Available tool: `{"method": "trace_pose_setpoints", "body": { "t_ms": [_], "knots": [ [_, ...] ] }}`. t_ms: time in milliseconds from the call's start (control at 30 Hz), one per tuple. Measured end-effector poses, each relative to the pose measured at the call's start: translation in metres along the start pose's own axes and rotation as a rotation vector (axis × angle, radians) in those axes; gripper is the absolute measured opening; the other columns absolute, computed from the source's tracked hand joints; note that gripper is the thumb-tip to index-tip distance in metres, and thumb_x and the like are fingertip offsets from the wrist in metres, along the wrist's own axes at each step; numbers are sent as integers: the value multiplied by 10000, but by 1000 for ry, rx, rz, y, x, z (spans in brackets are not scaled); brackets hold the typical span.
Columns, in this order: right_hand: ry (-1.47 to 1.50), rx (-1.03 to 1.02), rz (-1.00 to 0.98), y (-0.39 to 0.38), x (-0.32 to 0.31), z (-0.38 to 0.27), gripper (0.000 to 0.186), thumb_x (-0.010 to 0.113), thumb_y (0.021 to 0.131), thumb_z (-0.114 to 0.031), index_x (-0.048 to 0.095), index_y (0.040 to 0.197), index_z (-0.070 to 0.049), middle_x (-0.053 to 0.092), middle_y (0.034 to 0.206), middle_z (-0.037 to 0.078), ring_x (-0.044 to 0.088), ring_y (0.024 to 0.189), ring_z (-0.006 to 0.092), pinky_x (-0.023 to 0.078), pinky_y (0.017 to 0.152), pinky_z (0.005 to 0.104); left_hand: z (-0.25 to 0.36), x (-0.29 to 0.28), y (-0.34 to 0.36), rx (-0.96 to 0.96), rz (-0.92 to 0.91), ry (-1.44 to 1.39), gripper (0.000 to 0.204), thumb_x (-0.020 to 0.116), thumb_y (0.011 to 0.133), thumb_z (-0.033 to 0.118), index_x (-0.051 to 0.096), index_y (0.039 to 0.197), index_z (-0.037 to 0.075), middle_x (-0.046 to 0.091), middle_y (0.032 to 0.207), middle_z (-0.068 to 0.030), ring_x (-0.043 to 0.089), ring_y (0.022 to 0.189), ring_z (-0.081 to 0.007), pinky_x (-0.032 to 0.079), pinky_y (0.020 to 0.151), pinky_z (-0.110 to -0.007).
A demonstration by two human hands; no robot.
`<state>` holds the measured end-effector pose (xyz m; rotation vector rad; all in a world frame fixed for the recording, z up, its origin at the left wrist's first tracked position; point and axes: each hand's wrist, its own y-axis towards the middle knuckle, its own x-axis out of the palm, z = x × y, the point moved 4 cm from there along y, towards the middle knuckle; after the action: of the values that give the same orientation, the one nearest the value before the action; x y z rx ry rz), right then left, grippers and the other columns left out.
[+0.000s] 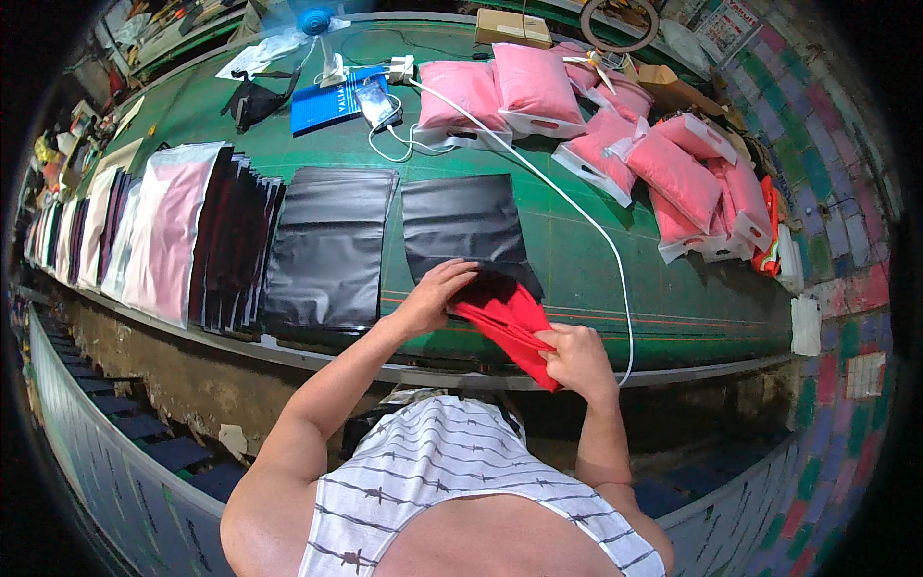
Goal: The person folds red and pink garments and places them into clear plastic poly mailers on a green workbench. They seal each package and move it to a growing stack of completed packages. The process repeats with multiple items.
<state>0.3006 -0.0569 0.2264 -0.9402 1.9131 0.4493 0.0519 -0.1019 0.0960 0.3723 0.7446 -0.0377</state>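
A black plastic bag (461,219) lies flat on the green table, its mouth toward me. A folded red cloth (507,323) reaches from the bag's mouth toward the table's front edge; its far end is under the black plastic. My left hand (436,296) is closed at the left corner of the mouth, fingertips on the bag's edge and against the cloth. My right hand (578,360) grips the near right end of the red cloth, thumb on top. Just left of the bag lies a stack of black plastic bags (330,248).
Upright packed bags (171,231) line the table's left side. Pink filled bags with handle holes (540,81) are heaped at the back and right. A white cable (586,219) crosses the table right of my hands. Farther back are a blue box (327,106), a phone (376,104) and a small fan (314,21).
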Motion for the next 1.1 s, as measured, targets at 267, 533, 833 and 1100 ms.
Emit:
{"method": "trace_pose_setpoints", "body": {
  "t_ms": [267,533,833,1100],
  "knots": [
    [22,-73,207,40,13,-20,188,655,740,-53,715,916,-33,673,857,195,658,795,412,537,713,491,75,-14,33,34,-41,131,989,746,541,-43,414,1468,54,349,1579,-100,304,1475,-338,249,1195,-555],
    [82,-22,285,72,12,-6,199,662,742,-68,730,918,-7,694,877,196,672,823,405,541,766,474,83,-25,39,3,151,0,966,691,571,-94,391,1478,48,329,1588,-123,284,1476,-379,228,1186,-592],
    [-149,-52,479,90,58,5,147,695,787,-220,720,830,-81,710,806,144,678,739,394,533,709,496,108,-27,26,201,120,58,940,624,568,-68,408,1473,65,353,1583,-131,321,1466,-369,195,1187,-614],
    [-123,53,61,49,192,51,385,666,775,-261,671,1125,-100,651,1181,219,613,1096,397,480,943,485,59,-16,-22,-23,220,-77,494,687,746,73,598,1230,44,511,1353,-194,504,1260,-374,395,1073,-502]
  ]
}}
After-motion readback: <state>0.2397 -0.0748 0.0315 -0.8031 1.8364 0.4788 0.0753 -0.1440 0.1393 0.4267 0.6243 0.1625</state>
